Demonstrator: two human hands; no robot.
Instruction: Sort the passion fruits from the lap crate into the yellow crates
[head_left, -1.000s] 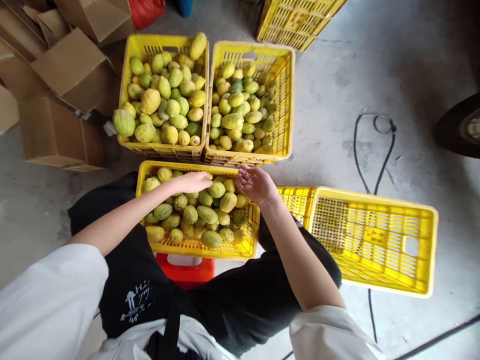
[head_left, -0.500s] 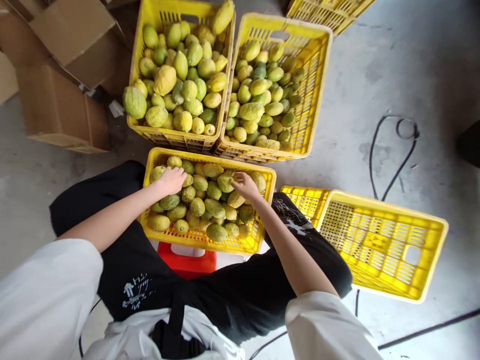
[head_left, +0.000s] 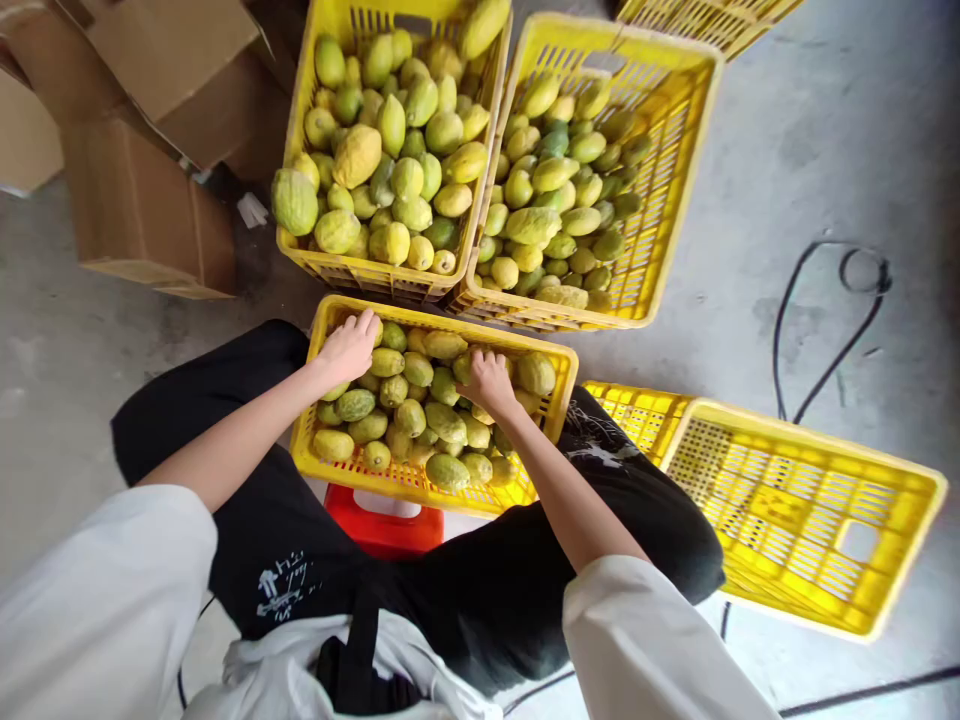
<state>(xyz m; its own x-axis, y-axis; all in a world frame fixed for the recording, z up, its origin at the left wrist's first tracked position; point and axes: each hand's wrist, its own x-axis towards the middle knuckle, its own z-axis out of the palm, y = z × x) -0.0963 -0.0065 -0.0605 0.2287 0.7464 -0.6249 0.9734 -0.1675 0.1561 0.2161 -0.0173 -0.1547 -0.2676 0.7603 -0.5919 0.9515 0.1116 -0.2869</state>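
A shallow yellow crate (head_left: 562,400) of oval green-yellow fruit (head_left: 448,472) sits in front of me, between my knees. At its far left corner, my left hand (head_left: 349,350) curls its fingers round a yellowish fruit (head_left: 378,333), part of which shows beside the fingertips. Farther right, my right hand (head_left: 487,385) reaches down with bent fingers over a fruit (head_left: 462,366) in the back half of the crate. My palm and fingers cover much of that fruit. Other fruits lie close around both hands.
Two deeper yellow crates, the left one (head_left: 294,258) and the right one (head_left: 694,190), hold more fruit beyond mine. An empty yellow crate (head_left: 817,450) lies tilted at right. Cardboard boxes (head_left: 150,210) stand far left. A red stool (head_left: 386,525) and a black cable (head_left: 784,340) also show.
My left hand has shifted toward the crate's far left corner. My right hand has moved left and slightly nearer me. The whole view has slid, so the crates appear farther right.
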